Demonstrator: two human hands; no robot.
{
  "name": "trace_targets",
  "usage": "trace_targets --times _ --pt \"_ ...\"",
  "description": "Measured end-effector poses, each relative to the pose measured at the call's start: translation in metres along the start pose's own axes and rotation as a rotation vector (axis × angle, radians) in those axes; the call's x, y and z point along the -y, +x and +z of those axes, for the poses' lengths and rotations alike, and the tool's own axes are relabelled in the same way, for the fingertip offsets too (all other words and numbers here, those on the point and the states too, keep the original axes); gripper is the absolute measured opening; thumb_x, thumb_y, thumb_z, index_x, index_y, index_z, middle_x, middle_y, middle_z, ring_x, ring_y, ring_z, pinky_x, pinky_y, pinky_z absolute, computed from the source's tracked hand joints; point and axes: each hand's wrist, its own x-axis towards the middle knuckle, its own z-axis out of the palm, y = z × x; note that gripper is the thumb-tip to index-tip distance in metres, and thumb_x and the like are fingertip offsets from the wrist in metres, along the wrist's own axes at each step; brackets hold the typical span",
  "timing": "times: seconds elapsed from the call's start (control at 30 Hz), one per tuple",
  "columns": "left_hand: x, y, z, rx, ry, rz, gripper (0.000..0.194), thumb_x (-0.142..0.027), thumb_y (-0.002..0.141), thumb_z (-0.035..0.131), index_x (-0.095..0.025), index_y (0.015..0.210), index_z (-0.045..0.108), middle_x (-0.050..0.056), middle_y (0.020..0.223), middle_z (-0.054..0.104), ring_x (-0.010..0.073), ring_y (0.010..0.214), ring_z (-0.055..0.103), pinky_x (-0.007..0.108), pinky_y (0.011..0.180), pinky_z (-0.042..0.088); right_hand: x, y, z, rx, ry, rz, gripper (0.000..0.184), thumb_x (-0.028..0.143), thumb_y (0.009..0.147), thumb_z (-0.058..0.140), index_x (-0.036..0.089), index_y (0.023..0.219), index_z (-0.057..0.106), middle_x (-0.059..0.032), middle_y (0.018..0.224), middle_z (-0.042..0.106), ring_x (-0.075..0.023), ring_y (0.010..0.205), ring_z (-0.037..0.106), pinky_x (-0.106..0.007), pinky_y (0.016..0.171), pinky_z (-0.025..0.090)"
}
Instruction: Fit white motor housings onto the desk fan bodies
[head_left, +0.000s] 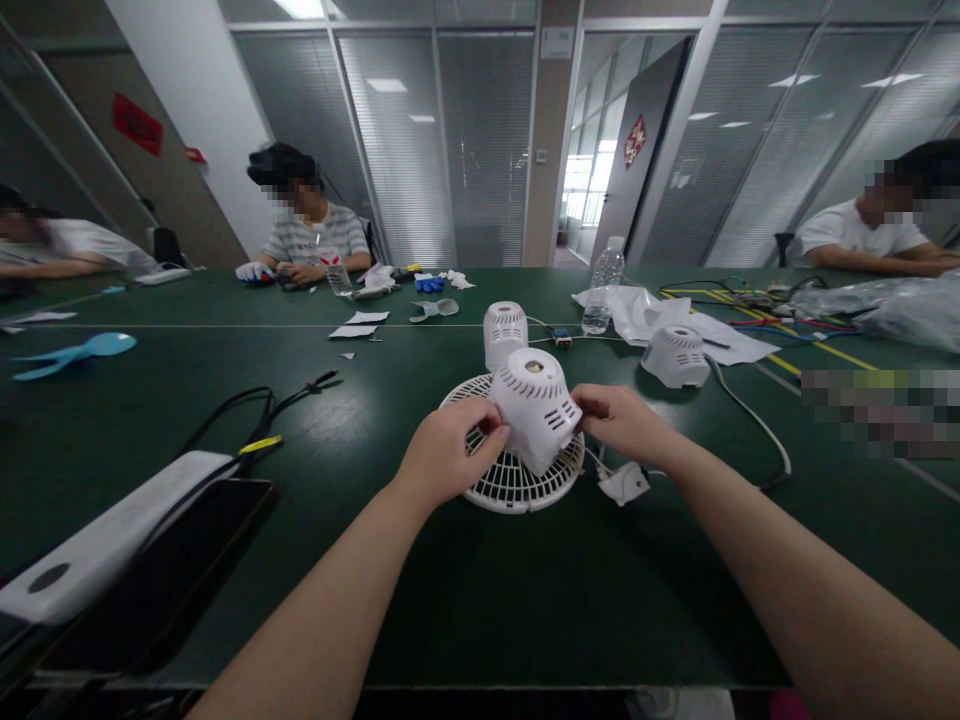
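A white plastic fan motor housing (534,405) with slotted vents sits tilted between my hands, over a round white fan grille (517,492). My left hand (456,447) grips the housing's left side, thumb and fingers pressed against it. On the right edge, my right hand (621,415) pinches the housing with bent fingers; its fingertips are partly hidden. Just behind stands a second white housing (506,332). A small white plastic piece (624,484) with a cable lies right of the grille, below my right wrist.
Another vented housing (676,357) with a grey cable and a water bottle (604,285) stand at the back right. Blue fan blades (90,348), a white power bank (120,530) and a dark phone (161,570) lie left. Several people sit around the green table (420,610).
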Motion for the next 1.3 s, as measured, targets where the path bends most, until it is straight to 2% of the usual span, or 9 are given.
trace_targets --times 0.17,0.4,0.6,0.77,0.93,1.1,1.2,1.3 --pt "0.002 0.003 -0.001 0.016 0.013 -0.062 0.019 -0.036 0.090 0.051 -0.020 0.082 0.056 0.003 0.086 0.063 0.0185 0.080 0.059 0.035 0.075 0.048 0.003 -0.001 0.002 0.043 0.068 -0.009 0.015 0.010 0.073 0.055 0.021 0.081 0.061 -0.0012 0.078 0.068 -0.0188 0.075 0.065 -0.034 0.070 0.052" --pt "0.009 0.003 0.002 0.034 -0.022 -0.099 0.032 -0.053 0.091 0.047 -0.021 0.090 0.051 0.004 0.091 0.058 0.0213 0.086 0.056 0.038 0.079 0.047 0.003 -0.003 0.004 0.142 0.205 -0.017 0.022 0.008 0.072 0.051 0.020 0.085 0.065 -0.0012 0.083 0.071 -0.0187 0.079 0.068 -0.036 0.075 0.056" --pt "0.011 0.001 0.003 0.106 -0.051 -0.165 0.040 -0.054 0.083 0.059 -0.022 0.105 0.047 0.008 0.109 0.056 0.0255 0.100 0.056 0.042 0.084 0.049 0.009 -0.005 0.002 0.216 0.351 0.062 0.027 0.008 0.069 0.047 0.019 0.082 0.068 -0.0012 0.080 0.072 -0.0183 0.076 0.071 -0.036 0.077 0.059" --pt "0.011 -0.001 0.005 0.136 -0.042 -0.193 0.059 -0.051 0.072 0.072 -0.022 0.114 0.044 0.011 0.120 0.053 0.0286 0.109 0.055 0.045 0.088 0.049 0.018 -0.007 0.004 0.289 0.501 0.097 0.022 0.009 0.068 0.050 0.018 0.079 0.067 0.0001 0.073 0.072 -0.0169 0.071 0.071 -0.033 0.073 0.060" --pt "0.015 -0.002 0.009 0.116 -0.040 -0.230 0.060 -0.044 0.075 0.071 -0.022 0.123 0.042 0.011 0.125 0.053 0.0282 0.114 0.055 0.047 0.094 0.048 0.027 -0.008 0.007 0.368 0.574 0.104 0.018 0.009 0.072 0.054 0.016 0.084 0.066 -0.0019 0.083 0.072 -0.0174 0.079 0.073 -0.033 0.078 0.059" --pt "0.020 0.000 0.008 0.137 -0.090 -0.187 0.055 -0.037 0.084 0.062 -0.023 0.132 0.039 0.011 0.135 0.050 0.0279 0.125 0.050 0.049 0.104 0.043 0.028 -0.008 0.006 0.426 0.580 0.095 0.026 0.007 0.076 0.054 0.016 0.097 0.065 -0.0049 0.101 0.072 -0.0167 0.086 0.073 -0.035 0.085 0.057" --pt "0.022 0.001 0.007 0.124 -0.066 -0.120 0.048 -0.036 0.086 0.060 -0.021 0.129 0.046 0.012 0.141 0.042 0.0279 0.132 0.041 0.046 0.112 0.037 0.026 -0.009 0.009 0.486 0.596 0.051 0.033 0.007 0.078 0.053 0.017 0.107 0.063 -0.0065 0.112 0.070 -0.0173 0.092 0.072 -0.035 0.088 0.056" --pt "0.023 0.001 0.006 0.128 -0.068 -0.134 0.049 -0.042 0.082 0.064 -0.020 0.125 0.052 0.012 0.136 0.043 0.0284 0.129 0.044 0.045 0.110 0.039 0.026 -0.010 0.012 0.516 0.577 0.030 0.041 0.004 0.078 0.050 0.018 0.115 0.061 -0.0066 0.119 0.067 -0.0167 0.094 0.072 -0.033 0.086 0.055"
